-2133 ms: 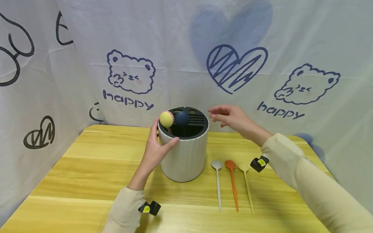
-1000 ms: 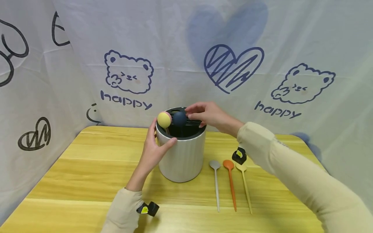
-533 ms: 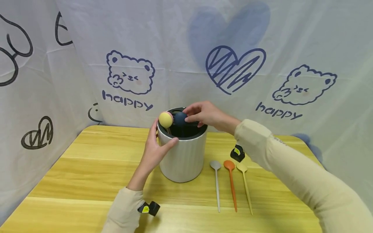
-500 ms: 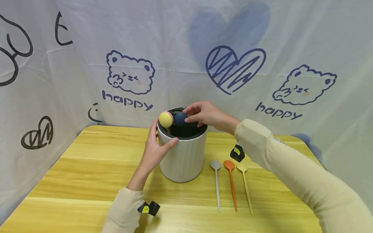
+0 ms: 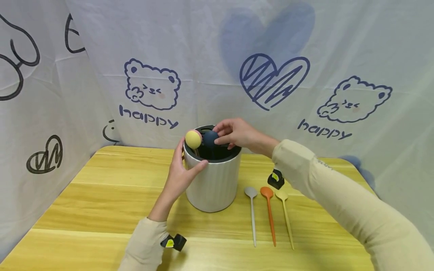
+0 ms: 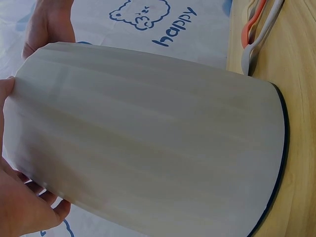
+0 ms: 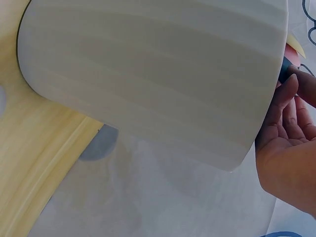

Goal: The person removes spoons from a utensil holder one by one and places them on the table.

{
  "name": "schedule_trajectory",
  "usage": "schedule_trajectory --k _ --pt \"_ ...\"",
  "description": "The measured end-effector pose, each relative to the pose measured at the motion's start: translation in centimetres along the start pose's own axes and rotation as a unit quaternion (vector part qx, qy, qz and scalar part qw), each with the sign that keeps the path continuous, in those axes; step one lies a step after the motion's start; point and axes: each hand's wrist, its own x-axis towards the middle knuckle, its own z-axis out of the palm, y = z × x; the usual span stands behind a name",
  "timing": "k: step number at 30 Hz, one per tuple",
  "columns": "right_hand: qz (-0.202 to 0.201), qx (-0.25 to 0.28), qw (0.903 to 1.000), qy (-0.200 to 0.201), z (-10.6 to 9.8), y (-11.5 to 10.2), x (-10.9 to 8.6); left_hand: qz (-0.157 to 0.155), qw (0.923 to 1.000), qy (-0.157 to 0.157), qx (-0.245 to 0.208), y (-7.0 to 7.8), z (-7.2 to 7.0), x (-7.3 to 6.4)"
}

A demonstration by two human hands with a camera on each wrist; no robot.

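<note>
A white ribbed utensil holder [image 5: 213,184] with a black slotted top stands on the table. My left hand [image 5: 179,173] grips its left side near the rim, thumb in front. From the holder's top stick out the round heads of a yellow spoon [image 5: 193,139], a pink spoon [image 5: 200,136] mostly hidden behind it, and a navy spoon [image 5: 210,139]. The fingers and thumb of my right hand [image 5: 237,133] pinch the navy spoon's head from the right. In the right wrist view the holder's wall hides most of these spoons. Their handles are largely out of sight inside.
Right of the holder lie a grey spoon [image 5: 252,214], an orange spoon [image 5: 270,214] and a pale yellow spoon [image 5: 286,218], side by side with handles toward me. A printed cloth [image 5: 207,101] hangs behind the wooden table [image 5: 112,199].
My right hand has come left from beside the holder to the navy spoon's head and taken hold of it. My left hand has kept its grip on the holder.
</note>
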Motion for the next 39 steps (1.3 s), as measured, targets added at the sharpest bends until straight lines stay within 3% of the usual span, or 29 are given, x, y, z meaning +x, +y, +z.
schedule_trajectory --k 21,27,33,39 --pt "-0.013 0.02 0.9996 0.016 0.1 0.2 -0.8 -0.001 1.0 0.003 0.002 -0.1 -0.1 0.0" --pt "-0.019 0.047 0.9974 0.051 0.1 0.2 -1.7 -0.001 1.0 0.002 0.0 0.0 0.0 0.0" --pt "-0.049 0.087 0.9918 0.08 0.1 0.1 -2.4 -0.006 1.0 0.004 0.0 0.0 0.1 0.0" --pt "-0.108 0.128 0.9812 0.096 -0.8 0.2 -2.9 -0.006 0.9999 0.007 0.004 0.0 0.0 -0.1"
